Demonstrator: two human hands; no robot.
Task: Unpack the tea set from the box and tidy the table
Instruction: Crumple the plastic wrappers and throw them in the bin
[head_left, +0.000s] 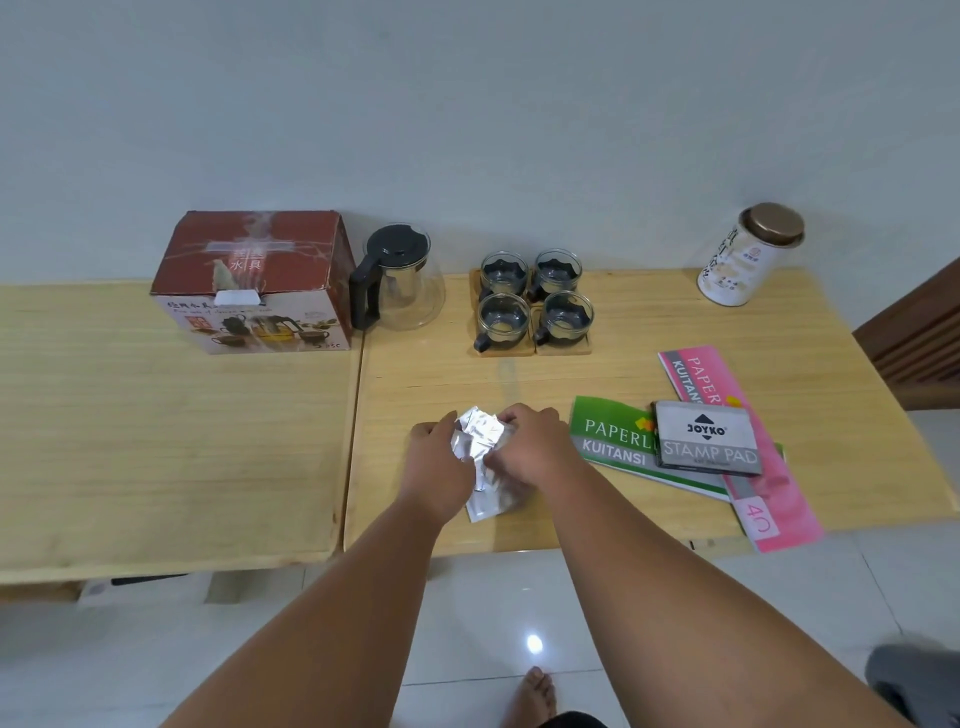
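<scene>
Both grips on the wrap, lower centre of frame. Left grip and right grip are curled round the crumpled silver sheet. Its lower end lies on the right bench, near the front edge.

Box sits at the back right corner of the left bench, with its side at the seam between the benches. Teapot is just beside it across the seam, handle toward the box. Four cups stand on coasters at back centre, near the back edge. Tin stands at the back right corner.

Right of the grips, the stamp pad lies on the green book and the pink book. The pink book overhangs the front edge.

Open wood: a strip between cups and wrap, and the left bench in front of the box.
</scene>
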